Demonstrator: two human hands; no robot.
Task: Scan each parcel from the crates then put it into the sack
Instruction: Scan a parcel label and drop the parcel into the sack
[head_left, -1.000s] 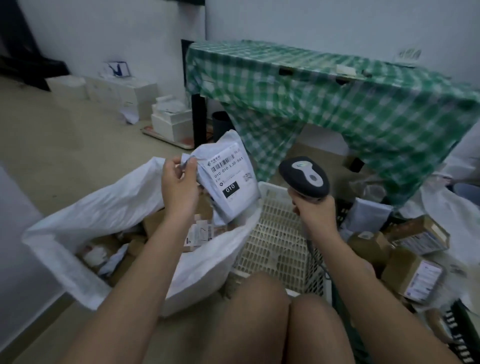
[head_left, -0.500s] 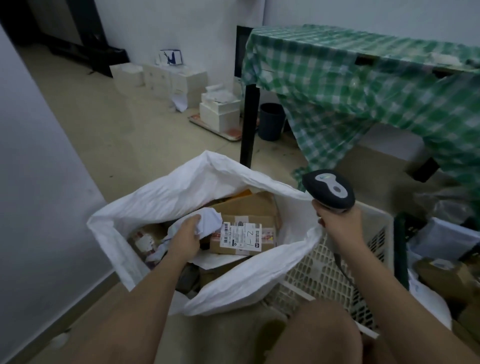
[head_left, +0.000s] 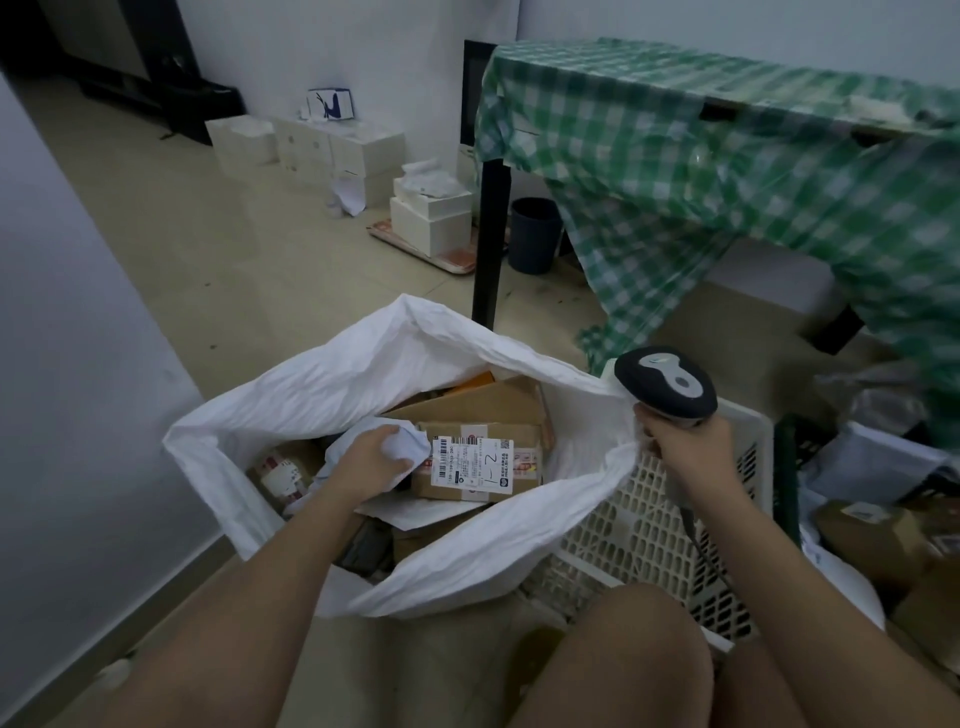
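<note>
Parcel (head_left: 402, 446), soft white mailer, low in sack (head_left: 311, 379) at frame centre, gripped by left hand (head_left: 371, 462) for placing among boxes; scanner (head_left: 665, 384) clutched upright in right hand (head_left: 680, 441), ready.

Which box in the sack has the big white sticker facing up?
The brown box right beside the left hand, in the middle of the sack. Its white label shows a barcode and handwriting; the bigger box behind it shows only plain cardboard.
</note>
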